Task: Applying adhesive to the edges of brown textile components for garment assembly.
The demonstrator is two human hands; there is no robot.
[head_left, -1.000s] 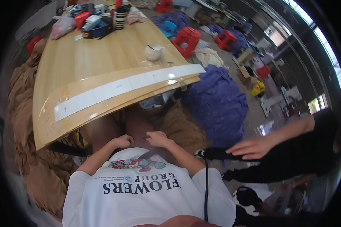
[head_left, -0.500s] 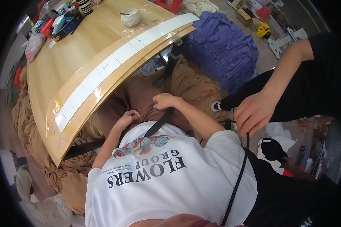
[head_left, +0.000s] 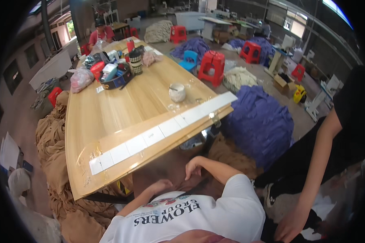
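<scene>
My left hand [head_left: 160,186] is over my lap at the table's near edge, fingers reaching loosely toward the right. Just above the same brown fabric [head_left: 178,172] is my right hand [head_left: 194,166], its fingers bent downward and apart. I make out nothing held in either hand, though the fingertips are slightly smeared. The fabric lies in soft folds between them, partly shaded by the table [head_left: 129,105]. Along the table's near edge runs a strip of white paper pieces [head_left: 170,127] under clear film.
A white cup [head_left: 177,94] and a dark organiser tray [head_left: 117,81] stand on the table. Purple cloth [head_left: 261,125] is heaped at right, brown cloth [head_left: 56,156] at left. Another person's arm [head_left: 318,162] hangs at my right. Red stools [head_left: 211,67] stand beyond.
The view has tilted up, showing more of the room. My right hand has loosened from the brown fabric, and my left fingers have straightened. The other person's hand has dropped lower.
</scene>
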